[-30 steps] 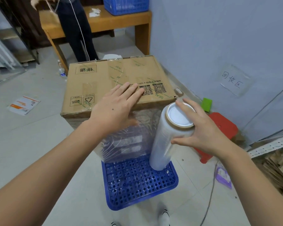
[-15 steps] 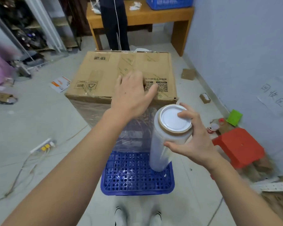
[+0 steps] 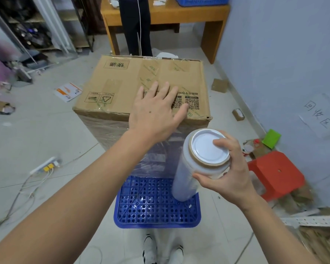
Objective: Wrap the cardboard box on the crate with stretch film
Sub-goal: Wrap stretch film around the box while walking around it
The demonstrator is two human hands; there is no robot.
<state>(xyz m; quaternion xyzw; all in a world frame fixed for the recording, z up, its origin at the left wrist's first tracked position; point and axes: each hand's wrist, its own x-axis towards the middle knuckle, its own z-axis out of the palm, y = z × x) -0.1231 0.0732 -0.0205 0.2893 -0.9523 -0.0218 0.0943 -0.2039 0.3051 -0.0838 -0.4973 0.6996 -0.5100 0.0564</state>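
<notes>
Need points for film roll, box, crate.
film roll (image 3: 186, 180), head view, on its film-covered side below the thumb.
box (image 3: 122, 80), head view, on the bare top face.
crate (image 3: 156, 212), head view, on the perforated blue top.

Lighting even and bright indoors; image sharp at centre, degraded at margins.
Soft overhead light casts only faint shadows under the cardboard box (image 3: 141, 86). Mild sheen shows on the stretch film roll (image 3: 191, 174). Wide-angle distortion bends the wall (image 3: 284, 54) and floor lines; the far left edge is smeared with motion blur.
</notes>
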